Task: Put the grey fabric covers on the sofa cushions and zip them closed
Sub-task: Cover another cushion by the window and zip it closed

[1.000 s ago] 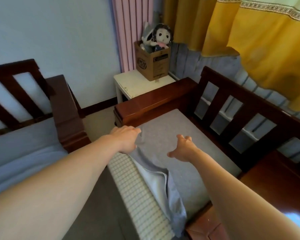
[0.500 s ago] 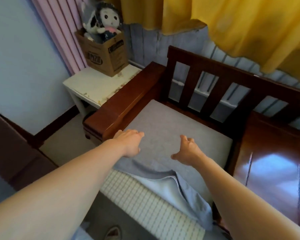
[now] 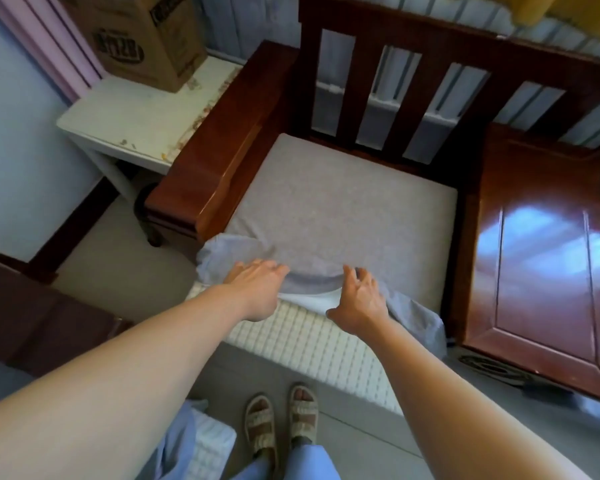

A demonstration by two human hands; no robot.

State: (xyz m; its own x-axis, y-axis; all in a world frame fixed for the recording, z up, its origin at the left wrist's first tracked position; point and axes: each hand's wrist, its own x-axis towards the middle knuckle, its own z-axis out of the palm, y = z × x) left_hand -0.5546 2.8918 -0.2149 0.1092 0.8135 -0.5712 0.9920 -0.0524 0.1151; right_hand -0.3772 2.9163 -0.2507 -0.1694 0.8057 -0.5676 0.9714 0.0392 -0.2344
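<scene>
The cushion (image 3: 343, 209) top lies open from above. A wooden armrest (image 3: 215, 161) walls its left side, a slatted backrest (image 3: 395, 91) the far side, a glossy wooden panel (image 3: 541, 258) the right. The near edge faces open floor (image 3: 354, 420), where two sandalled feet (image 3: 281, 424) stand.

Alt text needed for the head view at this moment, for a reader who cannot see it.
Both hands, left hand and right hand, reach to the open edge of a grey cover mostly pulled over a cushion on a wooden sofa; the cushion's white quilted front is still bare.
</scene>
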